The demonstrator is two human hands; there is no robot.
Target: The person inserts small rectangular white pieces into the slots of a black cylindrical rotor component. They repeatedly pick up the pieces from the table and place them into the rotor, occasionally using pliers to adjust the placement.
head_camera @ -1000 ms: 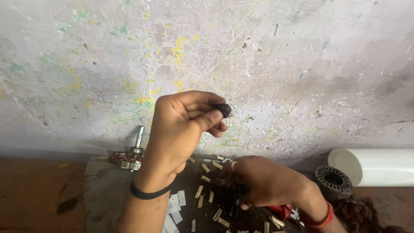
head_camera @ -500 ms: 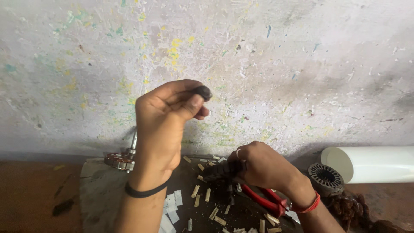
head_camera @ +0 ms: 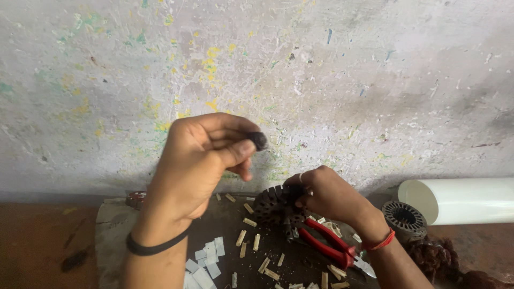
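Background is a rough grey wall (head_camera: 332, 69) covered in little flecks of yellow, green and blue paint, pretty scuffed up. On the dark desk (head_camera: 112, 225) there's a scatter of small tan wooden slips (head_camera: 250, 222) lying every which way, plus a few white paper bits (head_camera: 206, 262) bunched near the bottom edge. Red-handled pliers (head_camera: 326, 246) lie flat among the slips, handles pointing up-left. Off to the right a white tube (head_camera: 460, 200) lies on its side, and just beside its open end sits a grey slotted metal ring (head_camera: 404, 218). Below that is a tangle of reddish-brown wire (head_camera: 436, 257). At the desk's far left corner there's some small metal part (head_camera: 135, 199), mostly hidden.
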